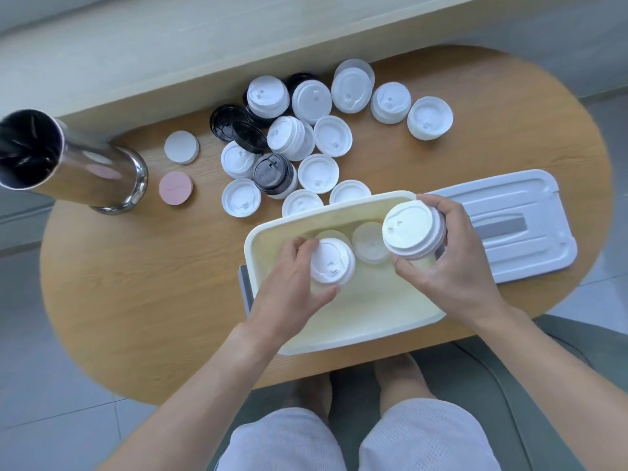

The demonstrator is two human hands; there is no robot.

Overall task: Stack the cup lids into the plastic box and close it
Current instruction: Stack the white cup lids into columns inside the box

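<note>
Inside the plastic box (343,329), the left hand (289,290) grips a white lid stack (332,261); the right hand (452,263) holds a taller lid stack (411,230) over its far rim. Loose lids (319,130) lie beyond the box on the table (153,283), the grey box cover (516,226) right of it. No writing is legible.

Both bare forearms are reaching forward and inward; the left hand (292,283) is curling its fingers (302,244) and thumb around a small round object; the right hand (452,263) is gripping a larger stack, fingers spread around it.
</note>
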